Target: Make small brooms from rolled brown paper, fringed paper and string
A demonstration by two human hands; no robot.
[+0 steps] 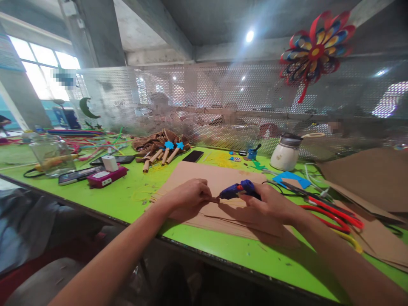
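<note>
My right hand point(267, 202) is wrapped around a dark blue glue gun point(234, 191), whose nozzle points left. The nozzle tip meets the end of a narrow brown paper strip point(214, 199), or is very close to it. Pinched in my left hand point(190, 197), that strip sticks out to the right; its other end is hidden by my fingers. Beneath both hands lies a stack of brown kraft paper point(219, 172) on the green table. Thin cut strips point(245, 221) rest on the stack near its front.
Scissors with red handles point(331, 216) and more brown paper point(366, 182) lie at the right. Behind are a white jug point(286, 153) and a black phone point(193, 156). Brown paper figures with blue stars point(168, 145), a magenta power strip point(106, 176) and a glass jar point(52, 155) stand left.
</note>
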